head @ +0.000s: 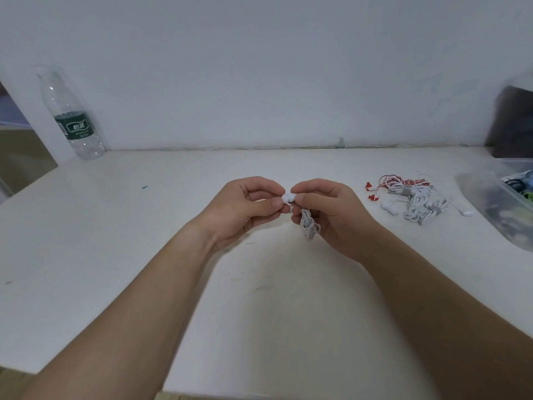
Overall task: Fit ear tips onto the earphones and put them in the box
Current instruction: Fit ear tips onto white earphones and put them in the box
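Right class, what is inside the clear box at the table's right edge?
The box holds dark cables, a blue bit and a green bit. Blur and the frame edge hide the rest.

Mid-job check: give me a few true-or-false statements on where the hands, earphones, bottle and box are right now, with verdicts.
1. The left hand and right hand both pinch a small white earbud above the white table. True.
2. The bundled white cable hangs from the left hand. False: it is in the right hand's grip.
3. A pile of red-and-white and white earphones lies on the table to the right of the hands. True.
4. The clear plastic bottle with a green label lies on its side. False: it stands upright at the left rear, by the wall.
5. The clear plastic box sits at the table's left edge. False: it is at the right edge.
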Demonstrator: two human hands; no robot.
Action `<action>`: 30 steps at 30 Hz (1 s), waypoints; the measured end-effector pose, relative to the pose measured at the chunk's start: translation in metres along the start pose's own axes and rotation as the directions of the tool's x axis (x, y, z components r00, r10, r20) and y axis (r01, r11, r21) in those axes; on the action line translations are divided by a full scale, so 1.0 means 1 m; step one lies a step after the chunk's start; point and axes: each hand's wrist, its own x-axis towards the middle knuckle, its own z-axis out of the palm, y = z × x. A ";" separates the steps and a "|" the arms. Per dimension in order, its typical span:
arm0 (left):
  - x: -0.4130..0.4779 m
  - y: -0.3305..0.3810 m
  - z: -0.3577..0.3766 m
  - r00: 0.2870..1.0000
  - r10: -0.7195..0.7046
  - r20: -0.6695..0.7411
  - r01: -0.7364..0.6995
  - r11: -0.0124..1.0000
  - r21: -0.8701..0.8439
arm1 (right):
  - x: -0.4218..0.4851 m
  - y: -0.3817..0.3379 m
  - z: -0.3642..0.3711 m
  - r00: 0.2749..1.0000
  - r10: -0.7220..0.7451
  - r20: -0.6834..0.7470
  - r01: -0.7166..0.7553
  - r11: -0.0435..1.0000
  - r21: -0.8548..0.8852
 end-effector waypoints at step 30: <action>-0.001 -0.003 -0.001 1.000 -0.008 -0.004 0.008 0.999 0.042 | -0.003 0.001 -0.006 0.998 -0.026 0.055 0.030 0.996 -0.087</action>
